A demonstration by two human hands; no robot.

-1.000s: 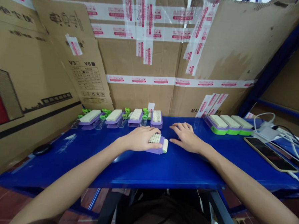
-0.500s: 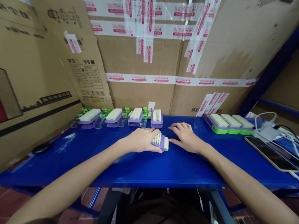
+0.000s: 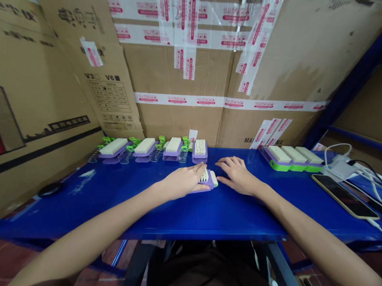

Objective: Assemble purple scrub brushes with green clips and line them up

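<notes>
Left fingers (image 3: 202, 188) clasp a bristled block (image 3: 210, 180); right fingers (image 3: 229, 167) spread alongside; more blocks (image 3: 173, 147) line the back, table edge (image 3: 205, 234) in front!

The head-worn camera looked forward and down from above the person's lap (image 3: 206, 274), near enough that both forearms (image 3: 100, 228) ran in from the lower corners to left hand (image 3: 183, 181) and right hand (image 3: 238, 176) mid-view, and faced the cardboard wall (image 3: 182, 121) beyond the blue table (image 3: 180, 219) straight on
</notes>
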